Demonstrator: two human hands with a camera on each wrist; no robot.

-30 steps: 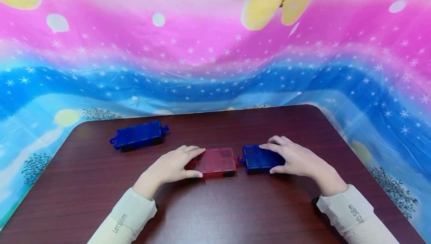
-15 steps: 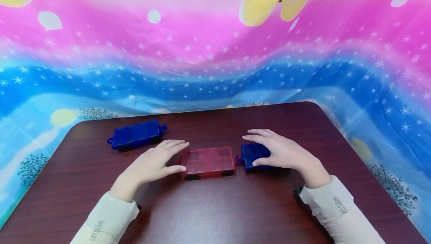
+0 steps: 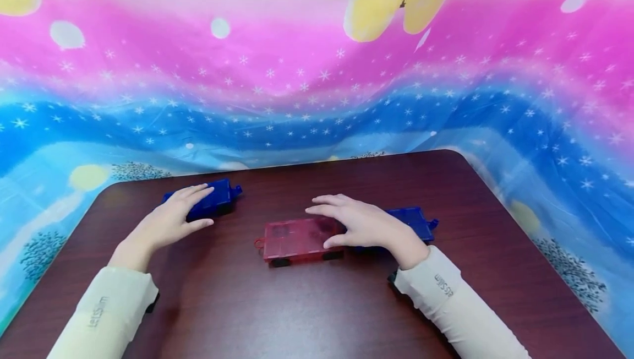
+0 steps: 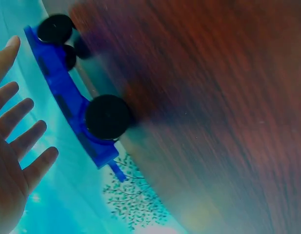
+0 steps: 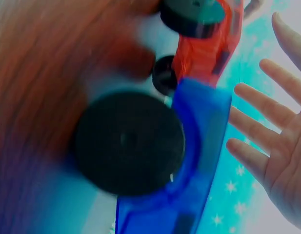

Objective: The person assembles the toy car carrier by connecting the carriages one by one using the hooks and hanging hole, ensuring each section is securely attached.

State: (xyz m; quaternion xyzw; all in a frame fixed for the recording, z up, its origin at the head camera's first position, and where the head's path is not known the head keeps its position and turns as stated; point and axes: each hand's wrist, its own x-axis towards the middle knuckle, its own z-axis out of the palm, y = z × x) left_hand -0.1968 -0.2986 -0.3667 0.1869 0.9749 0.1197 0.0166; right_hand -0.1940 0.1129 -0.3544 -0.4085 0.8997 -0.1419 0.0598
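A dark wooden table (image 3: 307, 315) stands before a pink and blue starry cloth (image 3: 297, 89). The left hand (image 3: 170, 221), fingers straight and relaxed, reaches onto the far blue wagon (image 3: 218, 198) at the table's left, holding nothing. The right hand (image 3: 364, 226), also flat and loose, lies over the joint between the red wagon (image 3: 292, 240) and the near blue wagon (image 3: 413, 222), which sit end to end. Judging by this, two wagons look coupled; the third remains apart, well to the left.
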